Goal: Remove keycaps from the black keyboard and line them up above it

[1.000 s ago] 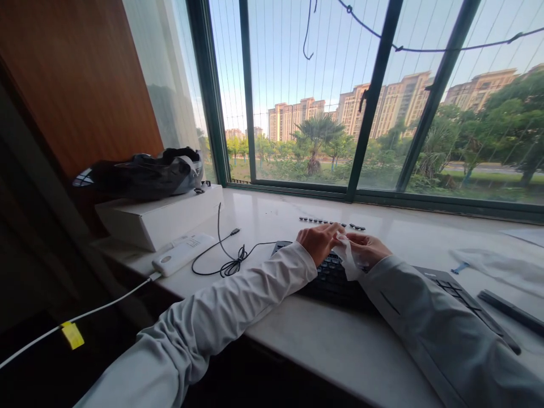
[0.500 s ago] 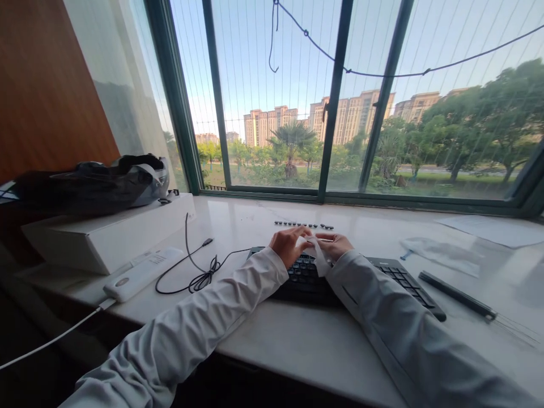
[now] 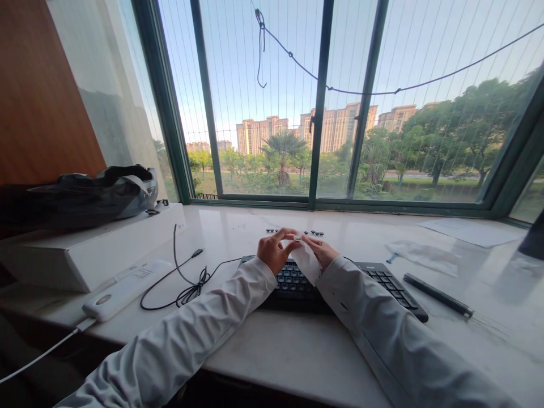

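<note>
Wipe: white wipe (image 3: 306, 262) was pinched between your two hands, hanging down over the back rows of the keyboard, just in front of you.
Left hand: your left hand (image 3: 275, 249) was curled, thumb and fingertips closed on the wipe's upper left corner, raised just above the keys.
Right hand: your right hand (image 3: 321, 250) was also closed on the wipe from the right, fingertips meeting the left hand's at the top edge.
Keyboard: black keyboard (image 3: 382, 283) lay on the pale stone sill, angled away to the right under both wrists; your grey sleeves covered part of it.
Loose keycaps: short row of small dark keycaps (image 3: 317, 233) sat on the sill just behind your hands, toward the window.
Left side: black cable (image 3: 187, 283) lay coiled near the keyboard's left end; beyond it, a white power bank (image 3: 123, 289) rested beside a white box (image 3: 93, 249) with a dark bag (image 3: 85, 192) on top.
Right side: dark pen-like tool (image 3: 437, 294) lay near the keyboard's right end, with a clear plastic bag (image 3: 420, 252) further back.
</note>
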Motion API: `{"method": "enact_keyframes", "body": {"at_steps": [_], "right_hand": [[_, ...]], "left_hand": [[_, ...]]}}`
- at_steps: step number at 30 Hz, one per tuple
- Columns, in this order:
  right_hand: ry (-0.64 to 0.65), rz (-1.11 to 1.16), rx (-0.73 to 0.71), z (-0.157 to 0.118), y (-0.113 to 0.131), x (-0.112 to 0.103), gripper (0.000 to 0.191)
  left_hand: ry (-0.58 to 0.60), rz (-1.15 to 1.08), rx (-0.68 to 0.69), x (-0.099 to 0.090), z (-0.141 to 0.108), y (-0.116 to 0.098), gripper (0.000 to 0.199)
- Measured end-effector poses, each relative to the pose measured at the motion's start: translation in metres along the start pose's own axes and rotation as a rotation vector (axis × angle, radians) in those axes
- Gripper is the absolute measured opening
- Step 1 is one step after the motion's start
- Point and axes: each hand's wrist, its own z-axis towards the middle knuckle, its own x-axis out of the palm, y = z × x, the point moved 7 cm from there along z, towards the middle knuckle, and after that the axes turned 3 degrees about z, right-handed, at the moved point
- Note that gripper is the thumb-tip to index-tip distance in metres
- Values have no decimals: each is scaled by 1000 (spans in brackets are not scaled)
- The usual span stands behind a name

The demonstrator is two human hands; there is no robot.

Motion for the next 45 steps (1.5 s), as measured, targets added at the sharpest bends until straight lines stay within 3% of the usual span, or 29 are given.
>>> {"method": "enact_keyframes", "body": {"at_steps": [4, 10, 16, 25, 33, 40, 45], "right_hand": [[78, 107, 71, -4, -5, 6, 59], [-113, 29, 33, -7, -5, -5, 56], [-156, 26, -1, -15, 1, -2, 49], [-270, -54, 24, -13, 3, -14, 46], [-164, -27, -104, -9, 3, -8, 53], [-311, -5, 72, 5, -19, -29, 30], [-331, 25, 171, 10, -31, -32, 25]], "left_hand": [[2, 55, -12, 0, 0, 2, 28], [1, 26, -23, 2, 0, 4, 29], [20, 4, -44, 4, 0, 3, 32], [-42, 34, -85, -1, -1, 4, 32], [-45, -54, -106, 5, -2, 5, 22], [-54, -71, -101, 0, -1, 2, 16], [-54, -22, -66, 1, 0, 2, 17]]}}
